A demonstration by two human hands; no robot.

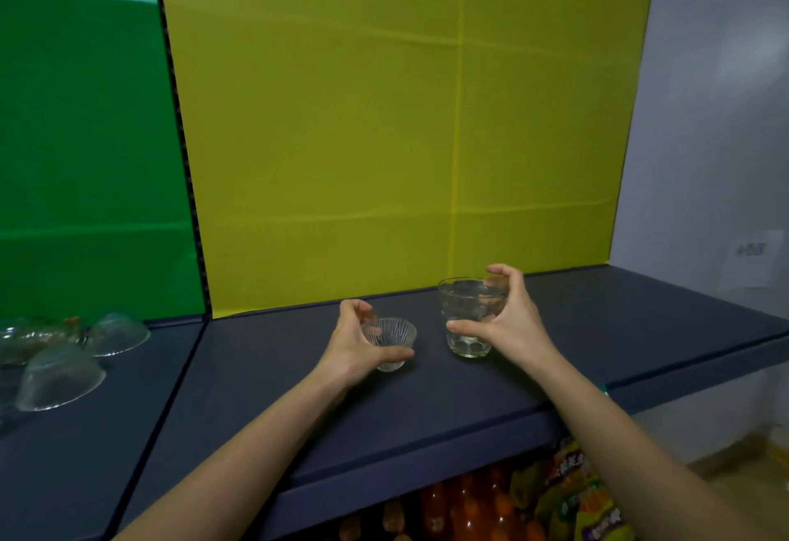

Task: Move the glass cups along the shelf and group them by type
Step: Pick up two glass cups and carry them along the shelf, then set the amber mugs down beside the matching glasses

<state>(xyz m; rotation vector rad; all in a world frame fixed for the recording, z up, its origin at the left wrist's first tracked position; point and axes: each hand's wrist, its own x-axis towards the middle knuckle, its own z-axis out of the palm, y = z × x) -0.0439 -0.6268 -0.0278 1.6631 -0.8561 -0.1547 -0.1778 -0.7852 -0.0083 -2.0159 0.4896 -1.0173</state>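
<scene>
Navy shelf (pixel 299 395): one ribbed cup (pixel 392 337), one tumbler (pixel 464 318), both gripped.

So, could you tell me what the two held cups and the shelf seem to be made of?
The small ribbed cup and taller tumbler: clear glossy glass, apparently; the background shows through. The shelf: matte dark blue-grey board, no glare; perhaps coated wood or card.
</scene>
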